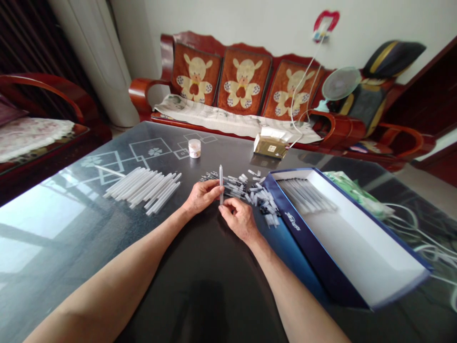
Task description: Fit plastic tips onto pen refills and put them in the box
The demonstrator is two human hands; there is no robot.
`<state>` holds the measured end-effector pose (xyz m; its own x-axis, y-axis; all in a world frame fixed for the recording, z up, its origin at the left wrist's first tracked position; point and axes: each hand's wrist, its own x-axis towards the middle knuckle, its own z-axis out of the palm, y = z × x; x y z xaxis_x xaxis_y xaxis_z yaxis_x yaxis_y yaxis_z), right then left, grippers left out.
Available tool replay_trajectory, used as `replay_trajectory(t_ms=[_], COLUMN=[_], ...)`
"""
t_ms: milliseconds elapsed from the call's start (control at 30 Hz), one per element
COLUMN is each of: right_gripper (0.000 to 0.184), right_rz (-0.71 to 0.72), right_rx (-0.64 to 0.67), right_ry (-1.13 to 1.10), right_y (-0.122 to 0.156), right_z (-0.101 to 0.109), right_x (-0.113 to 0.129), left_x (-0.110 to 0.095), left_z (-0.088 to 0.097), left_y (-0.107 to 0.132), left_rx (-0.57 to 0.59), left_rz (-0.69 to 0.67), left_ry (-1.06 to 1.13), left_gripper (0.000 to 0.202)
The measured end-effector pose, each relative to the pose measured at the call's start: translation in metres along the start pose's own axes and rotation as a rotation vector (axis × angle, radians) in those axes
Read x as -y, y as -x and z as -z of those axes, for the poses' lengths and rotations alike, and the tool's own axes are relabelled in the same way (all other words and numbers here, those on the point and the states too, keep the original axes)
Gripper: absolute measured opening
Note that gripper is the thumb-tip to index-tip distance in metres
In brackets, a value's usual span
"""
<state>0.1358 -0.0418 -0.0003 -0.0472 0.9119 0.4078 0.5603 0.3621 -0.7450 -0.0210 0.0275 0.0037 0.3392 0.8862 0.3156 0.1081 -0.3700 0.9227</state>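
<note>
Between my two hands a whitish pen barrel point(221, 178) stands upright with its pointed end up. My left hand point(202, 196) pinches it around the middle. The fingertips of my right hand point(240, 218) are closed at its lower end; whether a small part is in them is hidden. Just beyond my hands lies a loose heap of dark, thin pen parts point(232, 185). Small clear and black pieces, which look like pen caps and plugs point(264, 197), are scattered to the right. Many more whitish pen barrels point(143, 188) lie side by side on the left.
A blue open box point(360, 252) on the right holds a row of pens point(309, 195) at its far end. A green packet point(360, 193) and white cables point(424, 233) lie beyond it. A small round tub point(194, 148) and a tissue box point(270, 145) stand farther back on the dark table point(200, 267).
</note>
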Motion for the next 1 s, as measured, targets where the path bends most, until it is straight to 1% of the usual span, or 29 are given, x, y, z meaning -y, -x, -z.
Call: replay_trajectory(t_ms=[100,167,200,233,300,367,433,467,533,600,700,867,1000], right_gripper=[0.010,0.011,0.013,0.014,0.017,0.016,0.015,0.016,0.015,0.014,0.013,0.011,0.011], right_rz=[0.094,0.130,0.143,0.151,0.154,0.136,0.096,0.068,0.004,-0.038,-0.050,-0.086,-0.108], right_rx=[0.024,0.054,0.059,0.044,-0.062,-0.225,-0.337,-0.349,-0.325,-0.277,-0.227,-0.209,-0.193], right_ry=[0.046,0.058,0.060,0.063,0.092,0.176,0.325,0.415,0.581,0.697,0.777,0.807,0.810], right_y=[0.001,0.001,0.001,0.000,-0.002,-0.005,-0.007,-0.008,-0.009,-0.008,-0.006,-0.006,-0.007], right_z=[-0.003,-0.003,-0.003,-0.002,0.003,0.011,0.021,0.026,0.033,0.037,0.036,0.034,0.036], right_x=[0.004,0.006,0.007,0.007,0.004,-0.004,-0.015,-0.020,-0.030,-0.036,-0.036,-0.031,-0.032], left_x=[-0.001,-0.002,-0.002,-0.002,-0.002,0.000,0.003,0.004,0.007,0.009,0.011,0.013,0.013], left_z=[-0.006,-0.010,-0.010,-0.010,-0.009,-0.006,-0.003,-0.002,-0.002,-0.002,-0.003,-0.003,-0.004], left_y=[-0.001,-0.002,-0.002,-0.002,-0.002,-0.002,0.000,0.001,0.002,0.003,0.004,0.004,0.005], left_rx=[0.053,0.062,0.055,0.038,-0.032,-0.136,-0.208,-0.220,-0.205,-0.169,-0.104,-0.056,-0.033], left_rz=[0.076,0.115,0.126,0.126,0.095,0.035,-0.041,-0.076,-0.137,-0.174,-0.208,-0.242,-0.247], left_ry=[0.284,0.378,0.384,0.354,0.182,-0.109,-0.397,-0.503,-0.630,-0.683,-0.718,-0.735,-0.738], left_gripper=[0.045,0.049,0.049,0.048,0.041,0.032,0.027,0.026,0.026,0.025,0.024,0.026,0.026])
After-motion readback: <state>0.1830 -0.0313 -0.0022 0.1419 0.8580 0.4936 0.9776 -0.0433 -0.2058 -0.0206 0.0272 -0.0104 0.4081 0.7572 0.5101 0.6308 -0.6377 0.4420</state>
